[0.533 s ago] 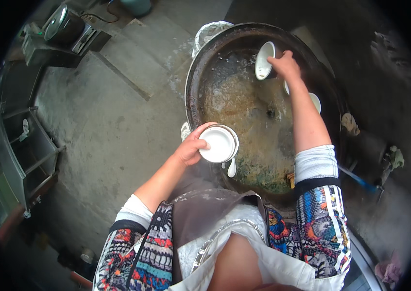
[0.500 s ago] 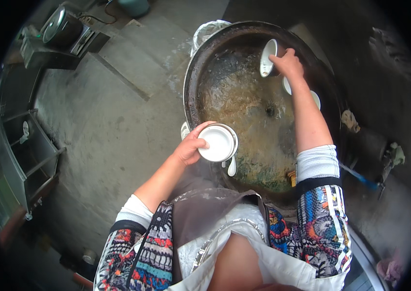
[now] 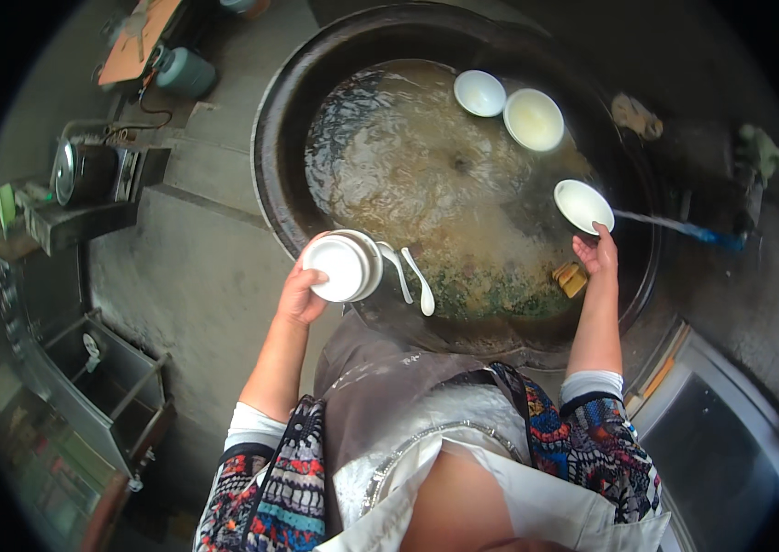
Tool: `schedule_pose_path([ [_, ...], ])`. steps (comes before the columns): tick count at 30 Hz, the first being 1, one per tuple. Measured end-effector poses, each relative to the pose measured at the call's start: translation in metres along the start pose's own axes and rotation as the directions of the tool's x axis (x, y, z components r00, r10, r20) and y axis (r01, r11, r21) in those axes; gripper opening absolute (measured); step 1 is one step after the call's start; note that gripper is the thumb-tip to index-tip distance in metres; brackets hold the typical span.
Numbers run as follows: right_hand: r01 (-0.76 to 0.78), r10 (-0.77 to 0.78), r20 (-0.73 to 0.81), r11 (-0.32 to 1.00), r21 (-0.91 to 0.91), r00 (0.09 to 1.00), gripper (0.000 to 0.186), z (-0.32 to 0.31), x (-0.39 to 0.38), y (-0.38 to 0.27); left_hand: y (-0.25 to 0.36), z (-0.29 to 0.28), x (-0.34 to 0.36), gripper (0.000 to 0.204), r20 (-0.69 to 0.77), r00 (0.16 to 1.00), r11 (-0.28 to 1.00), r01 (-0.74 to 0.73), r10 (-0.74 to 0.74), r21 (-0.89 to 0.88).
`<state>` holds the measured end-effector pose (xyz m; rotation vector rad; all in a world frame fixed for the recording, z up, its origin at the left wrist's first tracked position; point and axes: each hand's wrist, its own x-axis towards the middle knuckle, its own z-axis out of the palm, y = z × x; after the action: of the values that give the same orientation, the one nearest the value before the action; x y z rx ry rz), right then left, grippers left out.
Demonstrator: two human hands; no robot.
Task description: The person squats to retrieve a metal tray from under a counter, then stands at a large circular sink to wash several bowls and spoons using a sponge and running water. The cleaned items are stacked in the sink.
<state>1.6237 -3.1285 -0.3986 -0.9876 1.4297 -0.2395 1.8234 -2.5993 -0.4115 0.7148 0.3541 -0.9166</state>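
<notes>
My left hand (image 3: 300,290) grips a small stack of white bowls (image 3: 339,267) above the near left rim of a big dark round pan (image 3: 271,184). Beside the stack, two white spoons (image 3: 425,299) show against the near side of the pan; how they rest is partly hidden. My right hand (image 3: 599,250) pinches the edge of a shallow white bowl (image 3: 581,206), tilted over the right of the pan. On the far right, a white bowl (image 3: 479,93) and a larger bowl (image 3: 534,120) sit in the murky water. Near my right wrist lies a yellow scrubbing pad (image 3: 571,279).
Beyond the pan's right rim are a crumpled cloth (image 3: 636,116) and a blue-ended stick (image 3: 702,234). A pot (image 3: 86,173) stands on a ledge at far left, near a gas cylinder (image 3: 184,72). A metal frame (image 3: 122,391) stands left, a glass-panelled door (image 3: 711,432) right.
The view has shifted. My right hand has come nearer from the far right of the pan; the bowl it held there seems let go in the water, and it now holds a shallow bowl.
</notes>
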Motion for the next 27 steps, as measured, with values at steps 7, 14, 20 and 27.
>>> schedule_pose_path([
  [7, -0.067, 0.054, 0.04, 0.819, 0.57, 0.998, 0.039, -0.071, 0.101, 0.009, -0.009, -0.003, -0.004, 0.059, -0.071, 0.996, 0.999, -0.049, 0.049, 0.003],
  [14, -0.08, 0.062, 0.05, 0.803, 0.591, 0.997, 0.035, -0.075, 0.127, 0.011, -0.014, -0.003, -0.005, 0.07, -0.139, 0.987, 0.997, -0.073, 0.075, 0.016],
  [20, -0.114, 0.092, 0.068, 0.795, 0.596, 0.993, 0.045, -0.077, 0.131, 0.016, -0.016, -0.009, -0.004, 0.06, -0.116, 0.989, 0.995, -0.093, 0.095, 0.023],
  [27, -0.152, 0.097, 0.122, 0.782, 0.605, 0.988, 0.048, -0.078, 0.134, 0.019, -0.018, -0.012, -0.005, 0.059, -0.141, 0.984, 0.994, -0.106, 0.106, 0.005],
])
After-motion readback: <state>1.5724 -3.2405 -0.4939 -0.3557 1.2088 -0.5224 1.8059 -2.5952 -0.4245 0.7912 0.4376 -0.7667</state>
